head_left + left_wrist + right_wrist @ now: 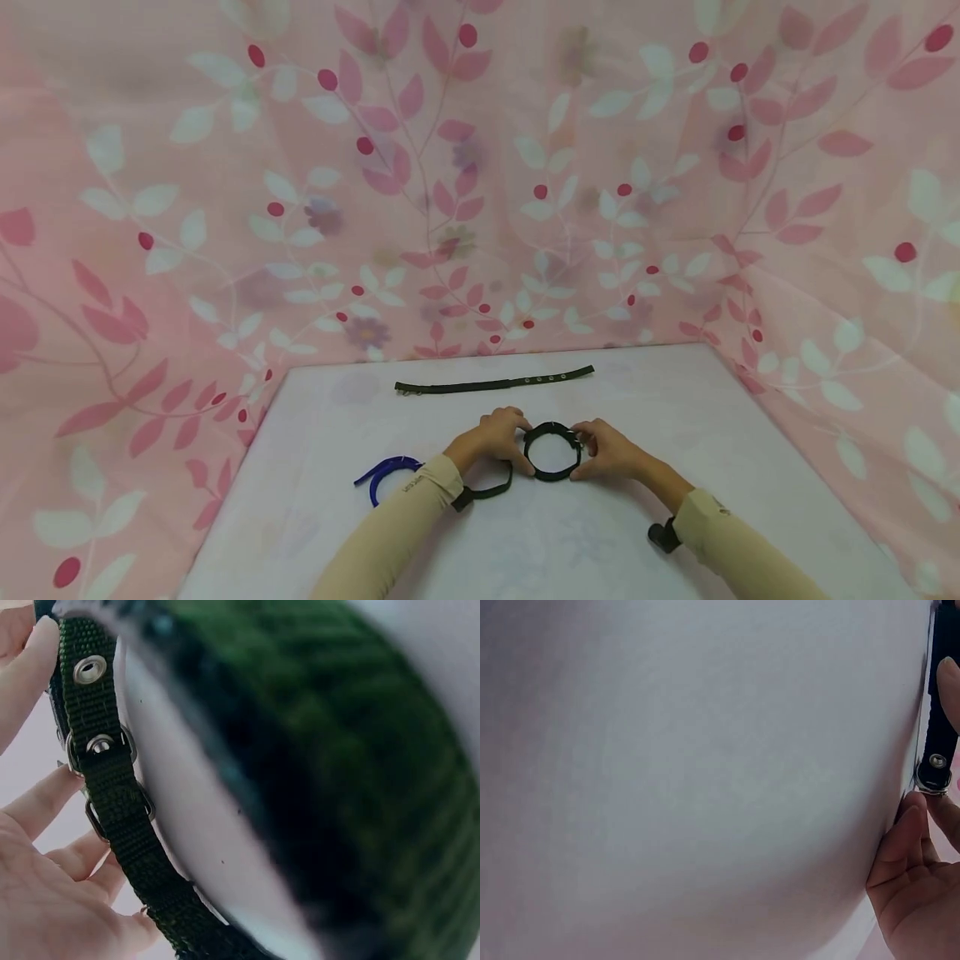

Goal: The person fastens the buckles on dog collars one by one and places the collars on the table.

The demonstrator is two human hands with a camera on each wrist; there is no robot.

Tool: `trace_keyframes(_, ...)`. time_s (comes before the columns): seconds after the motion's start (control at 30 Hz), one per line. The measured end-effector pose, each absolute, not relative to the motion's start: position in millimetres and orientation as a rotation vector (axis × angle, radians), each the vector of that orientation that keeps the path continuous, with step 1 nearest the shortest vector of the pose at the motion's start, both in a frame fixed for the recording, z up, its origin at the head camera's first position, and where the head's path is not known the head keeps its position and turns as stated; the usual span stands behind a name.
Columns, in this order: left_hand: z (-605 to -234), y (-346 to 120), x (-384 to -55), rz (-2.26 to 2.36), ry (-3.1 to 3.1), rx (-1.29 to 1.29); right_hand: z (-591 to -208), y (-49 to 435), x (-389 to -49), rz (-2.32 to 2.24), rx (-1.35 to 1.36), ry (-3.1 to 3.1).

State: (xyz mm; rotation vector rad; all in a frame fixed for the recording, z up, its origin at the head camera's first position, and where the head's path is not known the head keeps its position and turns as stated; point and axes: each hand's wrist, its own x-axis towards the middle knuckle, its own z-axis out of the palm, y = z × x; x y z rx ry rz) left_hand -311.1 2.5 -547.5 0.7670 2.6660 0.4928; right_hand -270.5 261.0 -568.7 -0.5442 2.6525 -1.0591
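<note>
A black buckled collar point(552, 477) forms a round loop on the white table between my two hands. My left hand point(498, 437) grips its left side, thumb at the near edge and fingers at the far edge. On the other side my right hand point(609, 450) holds the loop by the buckle, whose metal ring point(933, 780) shows beside the fingertips in the right wrist view. Under my left wrist lies a dark green collar point(493, 492), partly hidden by the arm. Its eyelets and buckle point(101, 744) appear close up in the left wrist view.
A blue collar point(384, 469) lies at the left, partly covered by my left sleeve point(405, 517). Farther back, an unbuckled olive strap point(472, 387) with eyelets stretches across the white table point(637, 383). Pink floral cloth point(480, 208) hangs behind and at both sides.
</note>
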Motion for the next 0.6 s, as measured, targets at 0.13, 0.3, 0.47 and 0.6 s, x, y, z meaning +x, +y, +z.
trace_keyframes(0.13,-548.2,-0.8,-311.7,0.477,2.664,0.783,-567.5,256.5,-271.1,-1.032,-0.448,2.625)
trace_keyframes(0.3,-542.7,-12.1,-312.4,0.621,2.592,0.782,-565.0,251.3,-267.0,-1.005,-0.427,2.597)
trace_keyframes(0.47,-525.8,-45.2,-314.4,0.873,2.543,0.826,-552.2,258.2,-264.6,-1.044,-0.414,2.527)
trace_keyframes(0.6,-511.7,-85.0,-304.2,0.895,2.580,0.800,-541.9,267.3,-257.3,-1.060,-0.393,2.589)
